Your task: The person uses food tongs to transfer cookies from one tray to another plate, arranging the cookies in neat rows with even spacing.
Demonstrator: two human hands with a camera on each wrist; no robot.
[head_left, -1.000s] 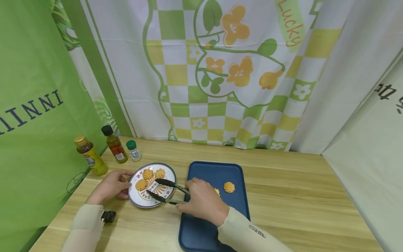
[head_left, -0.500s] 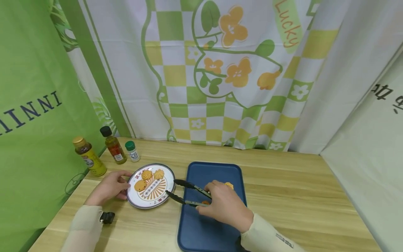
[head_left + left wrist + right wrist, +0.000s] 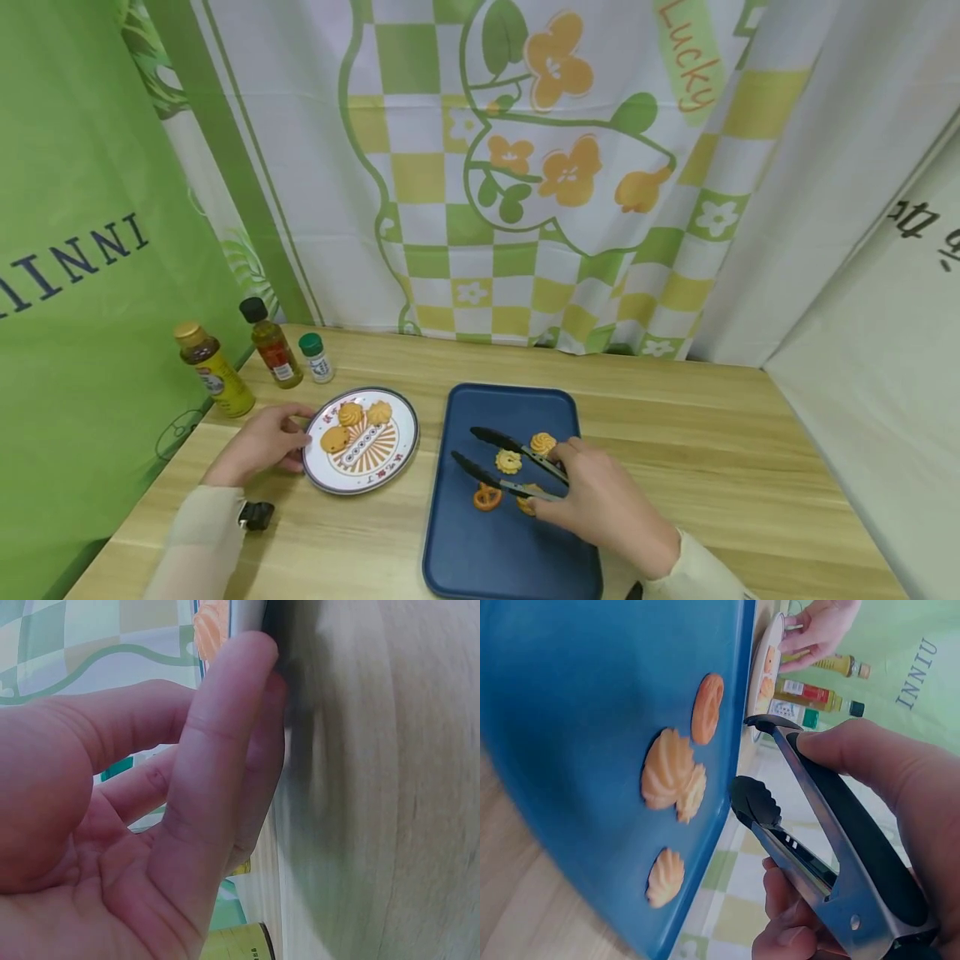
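My left hand [image 3: 262,442] holds the left rim of a white plate [image 3: 375,462] with a dark blue edge. On that plate lie two swirled cookies [image 3: 350,414] and a smooth round cookie [image 3: 334,439]. In my right hand [image 3: 611,508] is a pair of black-tipped metal tongs [image 3: 495,439], spread apart with nothing between the tips. The tongs extend over a dark blue tray [image 3: 480,550]. It carries a pretzel [image 3: 487,497], a pale ring-shaped cookie [image 3: 508,461], a swirled cookie [image 3: 542,443] and another swirled one [image 3: 667,769], partly hidden behind the tongs in the head view.
Behind the plate on the left stand a yellow-labelled bottle [image 3: 217,375], a black-capped oil bottle [image 3: 273,350] and a small green-capped shaker [image 3: 317,360]. A patterned curtain [image 3: 517,208] hangs along the back edge of the wooden table [image 3: 697,450].
My right hand has drawn the tongs rightward from above the plate to above the tray. The left hand stays at the plate's rim.
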